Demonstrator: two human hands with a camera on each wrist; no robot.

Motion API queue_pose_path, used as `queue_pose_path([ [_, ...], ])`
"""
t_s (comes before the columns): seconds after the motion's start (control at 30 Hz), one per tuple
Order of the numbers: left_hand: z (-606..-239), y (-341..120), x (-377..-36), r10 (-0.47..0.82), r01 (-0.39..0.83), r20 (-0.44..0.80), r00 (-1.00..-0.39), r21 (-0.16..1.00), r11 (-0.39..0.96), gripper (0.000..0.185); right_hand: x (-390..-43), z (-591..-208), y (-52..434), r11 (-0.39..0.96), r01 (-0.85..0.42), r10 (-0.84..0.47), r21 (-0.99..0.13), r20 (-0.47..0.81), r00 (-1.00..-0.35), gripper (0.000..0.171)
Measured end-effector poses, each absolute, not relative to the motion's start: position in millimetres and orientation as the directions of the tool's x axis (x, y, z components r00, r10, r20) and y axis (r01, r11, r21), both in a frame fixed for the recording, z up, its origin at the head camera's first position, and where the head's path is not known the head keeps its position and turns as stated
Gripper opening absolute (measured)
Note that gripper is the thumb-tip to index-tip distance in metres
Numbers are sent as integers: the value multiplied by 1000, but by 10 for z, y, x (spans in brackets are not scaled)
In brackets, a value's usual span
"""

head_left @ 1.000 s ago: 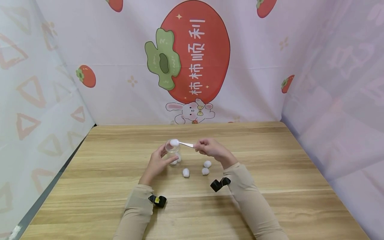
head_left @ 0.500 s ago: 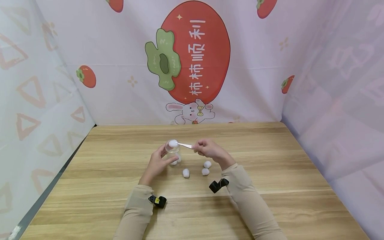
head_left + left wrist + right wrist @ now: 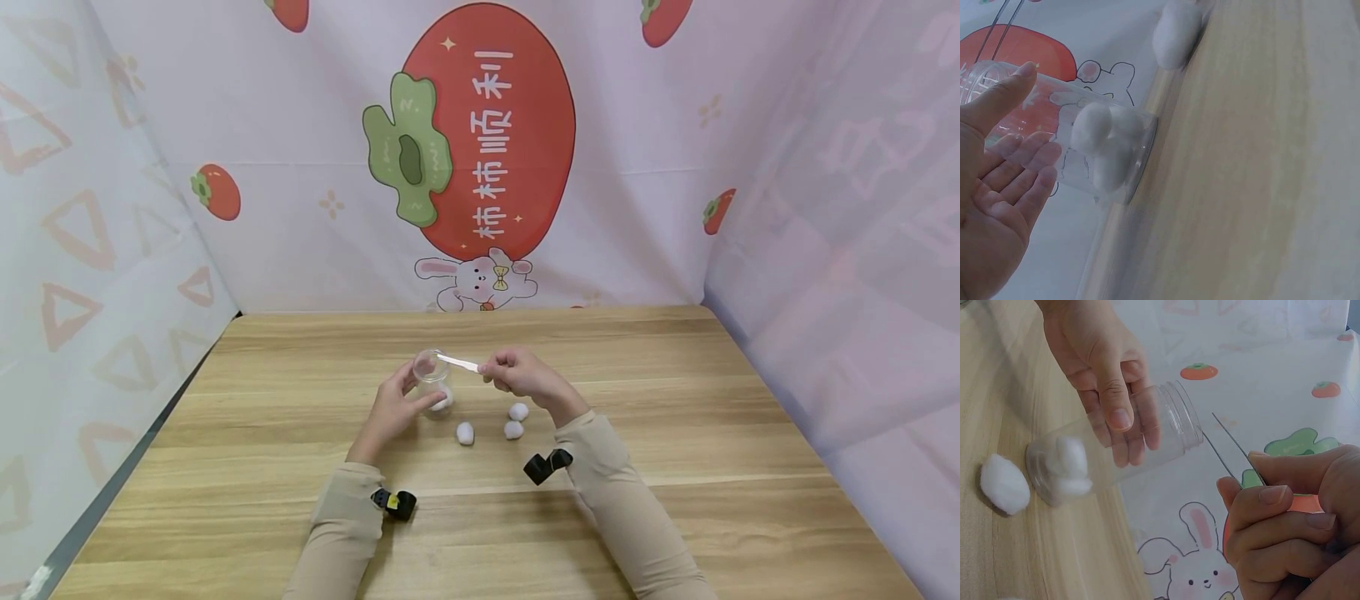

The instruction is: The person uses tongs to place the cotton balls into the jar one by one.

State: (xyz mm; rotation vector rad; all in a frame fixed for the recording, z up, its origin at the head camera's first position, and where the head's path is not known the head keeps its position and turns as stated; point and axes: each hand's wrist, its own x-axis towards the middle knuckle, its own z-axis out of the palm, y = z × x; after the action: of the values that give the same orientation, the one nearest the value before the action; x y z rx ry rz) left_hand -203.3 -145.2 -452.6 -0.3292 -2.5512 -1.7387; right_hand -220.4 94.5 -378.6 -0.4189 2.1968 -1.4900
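My left hand (image 3: 396, 408) grips a clear, open-mouthed jar (image 3: 431, 373) standing on the table, thumb on one side and fingers on the other. White cotton balls (image 3: 1113, 165) lie at the jar's bottom in the left wrist view. My right hand (image 3: 528, 377) pinches metal tweezers (image 3: 459, 363) between thumb and fingers. Their tips are at the jar's mouth, spread apart with nothing between them, as the right wrist view shows. Outside the jar, one cotton ball (image 3: 465, 433) lies near its base, and two others, a nearer cotton ball (image 3: 513, 430) and a farther cotton ball (image 3: 518, 411), lie further right.
The wood-grain table (image 3: 675, 500) stretches around both arms. Behind it hangs a printed cloth (image 3: 300, 250) with a large red fruit and a rabbit; more cloth hangs at both sides. Each wrist wears a black camera, such as the left wrist camera (image 3: 403, 505).
The tweezers moved slightly left over the jar's mouth and let go of their cotton ball, which is no longer at the tips. My left hand and the jar stayed in place.
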Motion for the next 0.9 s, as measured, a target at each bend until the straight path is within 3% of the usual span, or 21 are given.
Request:
queue_pose_path([
  [0.27,-4527,-1443,-2040,126,152,115,-985,926,346,73,-2206,-3805,935,367,29,-473,-930,-213,-855,23],
  [0.9,-4535,-1434,-2035,131,174,137,-982,925,338,70,-2127,-3808,985,359,58,-450,-931,-227,-863,26],
])
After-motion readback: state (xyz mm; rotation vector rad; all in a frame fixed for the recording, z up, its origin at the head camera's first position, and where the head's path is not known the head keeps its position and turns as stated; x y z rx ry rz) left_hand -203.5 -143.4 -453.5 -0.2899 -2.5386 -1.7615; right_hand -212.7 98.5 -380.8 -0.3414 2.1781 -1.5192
